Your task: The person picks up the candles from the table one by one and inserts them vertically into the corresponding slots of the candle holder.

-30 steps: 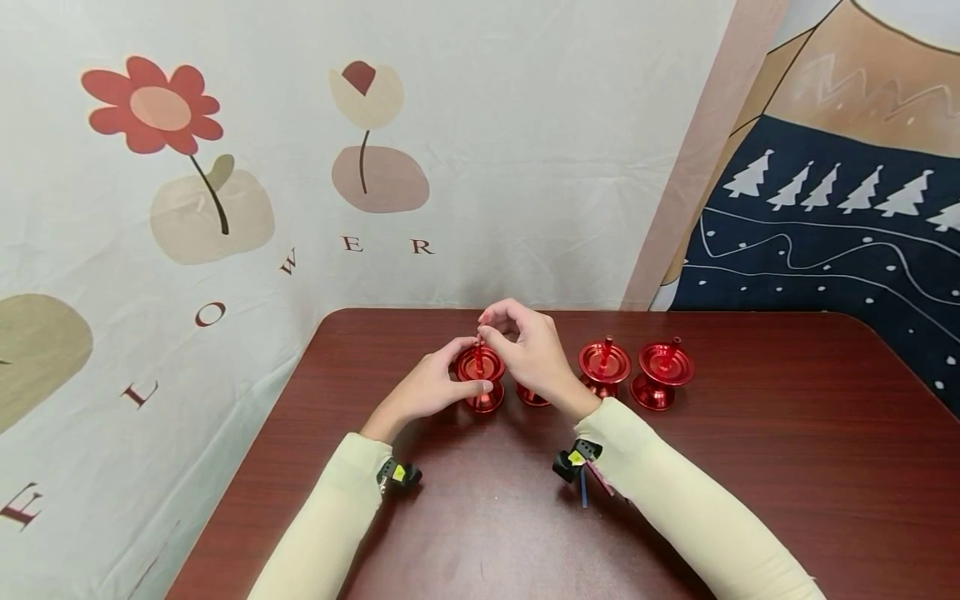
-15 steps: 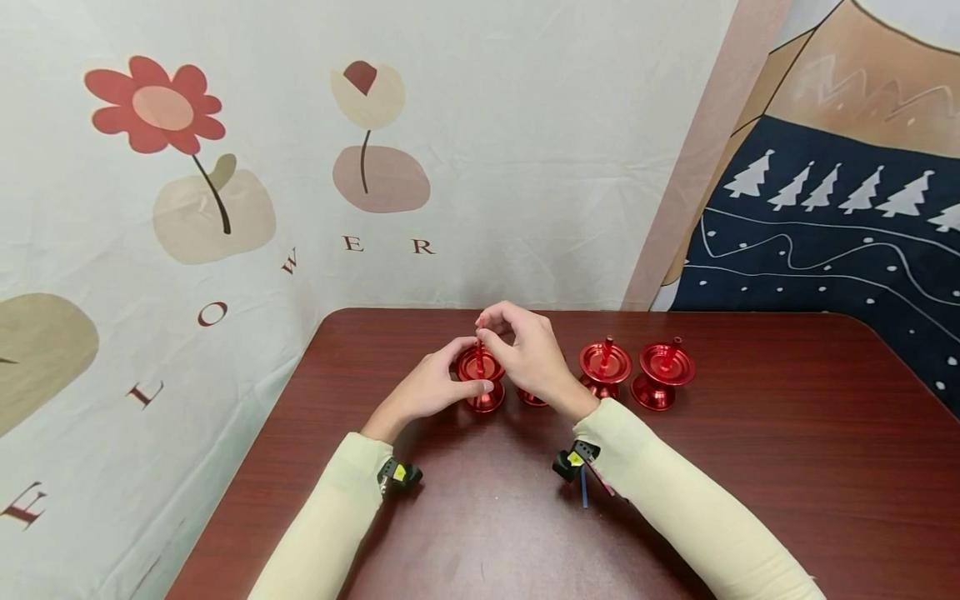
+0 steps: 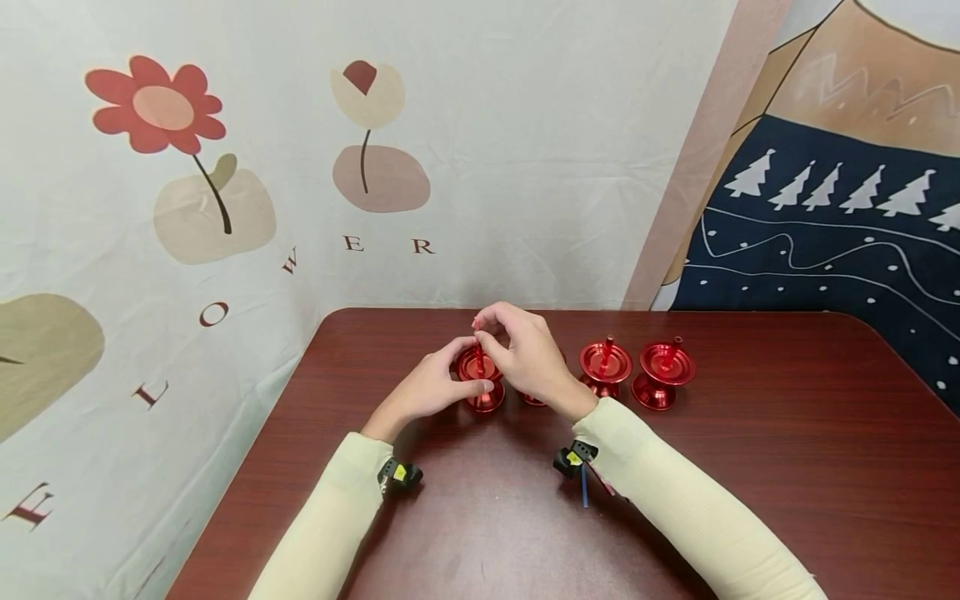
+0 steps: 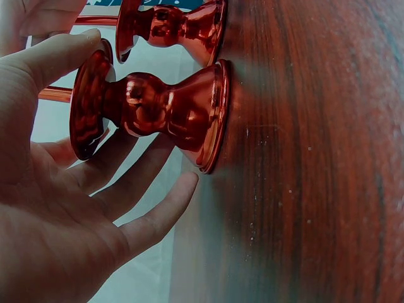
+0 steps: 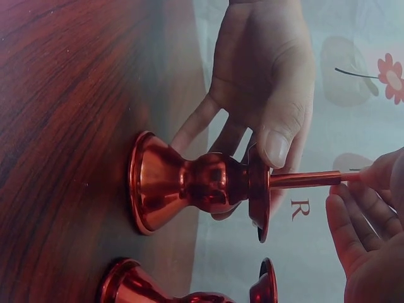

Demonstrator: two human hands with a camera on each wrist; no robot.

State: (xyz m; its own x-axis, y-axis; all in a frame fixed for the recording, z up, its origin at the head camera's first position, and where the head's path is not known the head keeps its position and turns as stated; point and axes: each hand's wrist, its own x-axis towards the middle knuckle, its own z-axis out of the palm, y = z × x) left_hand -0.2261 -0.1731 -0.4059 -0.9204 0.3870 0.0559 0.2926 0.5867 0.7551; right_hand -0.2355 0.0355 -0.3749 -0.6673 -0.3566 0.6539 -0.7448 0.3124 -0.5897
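Note:
A shiny red metal candle holder (image 3: 486, 398) stands upright on the table, with a wide dish on top and a red tube (image 5: 306, 180) rising from its middle. My left hand (image 3: 431, 385) grips this holder by the dish, thumb on the near rim and fingers round the far side, as the left wrist view shows at the dish (image 4: 88, 110). Above it, my right hand (image 3: 528, 354) pinches a thin, lighter red stick (image 5: 349, 177) between thumb and fingertips, right at the tube's upper end. The rest of the stick is hidden by the fingers.
Just right of the held holder, a similar holder (image 3: 533, 397) is mostly covered by my right hand. Two more holders, one (image 3: 604, 364) beside the other (image 3: 664, 371), stand farther right. The brown wooden table (image 3: 787, 433) ends at a printed cloth backdrop (image 3: 525, 167).
My right hand has shifted slightly down and left, still pinching at the top of the tube. My left hand and the candle holders stay in place.

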